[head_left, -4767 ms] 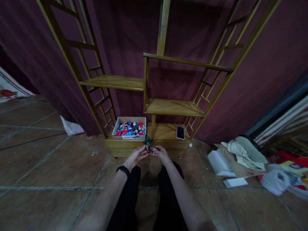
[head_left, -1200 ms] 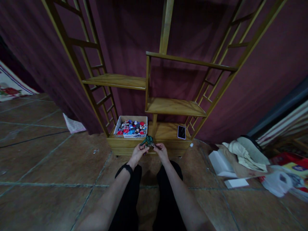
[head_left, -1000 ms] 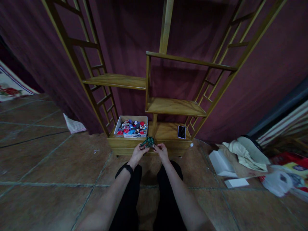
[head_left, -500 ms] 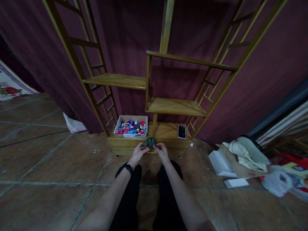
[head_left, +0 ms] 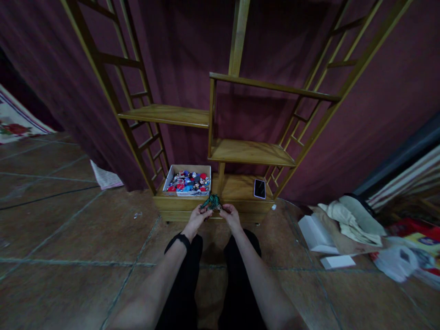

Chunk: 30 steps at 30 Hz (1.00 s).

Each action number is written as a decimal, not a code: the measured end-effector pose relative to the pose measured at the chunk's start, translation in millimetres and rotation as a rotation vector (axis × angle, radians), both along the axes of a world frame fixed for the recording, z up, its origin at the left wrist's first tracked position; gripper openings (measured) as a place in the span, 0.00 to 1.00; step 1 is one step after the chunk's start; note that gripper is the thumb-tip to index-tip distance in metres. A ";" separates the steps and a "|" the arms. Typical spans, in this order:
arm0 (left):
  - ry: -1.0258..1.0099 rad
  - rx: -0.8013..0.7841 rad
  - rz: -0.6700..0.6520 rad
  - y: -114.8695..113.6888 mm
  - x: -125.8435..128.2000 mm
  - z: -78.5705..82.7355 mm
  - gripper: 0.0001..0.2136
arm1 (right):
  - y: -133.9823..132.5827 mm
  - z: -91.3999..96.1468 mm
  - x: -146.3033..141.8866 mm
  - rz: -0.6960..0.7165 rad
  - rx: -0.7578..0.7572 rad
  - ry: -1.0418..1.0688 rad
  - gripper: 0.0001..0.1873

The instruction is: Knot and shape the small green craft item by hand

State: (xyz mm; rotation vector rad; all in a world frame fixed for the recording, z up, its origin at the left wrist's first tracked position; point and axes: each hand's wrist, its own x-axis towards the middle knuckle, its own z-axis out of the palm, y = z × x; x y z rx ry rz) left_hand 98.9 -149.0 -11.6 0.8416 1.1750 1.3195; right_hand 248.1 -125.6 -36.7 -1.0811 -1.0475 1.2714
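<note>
Crumpled, mottled green bundle (head_left: 214, 200) between left hand (head_left: 197, 220) and right hand (head_left: 231, 217).

It's a small dk-green, shiny, crumpled thing (head_left: 213, 200), bunched up, material unclear, held midair btwn L-hand fingers (head_left: 205, 214) & R-hand fingers (head_left: 226, 211), in front of the low wooden cabinet base (head_left: 245, 210); ends partly hidden!

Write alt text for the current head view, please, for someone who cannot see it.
A person's left hand and right hand hold a small green item between them, in front of a wooden shelf unit. On its base, a box of colourful trinkets sits at left and a dark-screened device at right, with a purplish curtain behind.
</note>
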 end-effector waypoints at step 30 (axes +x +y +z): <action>-0.059 -0.055 -0.037 3.5 0.3 0.9 0.19 | -0.9 0.2 -0.4 0.028 -0.024 0.001 0.16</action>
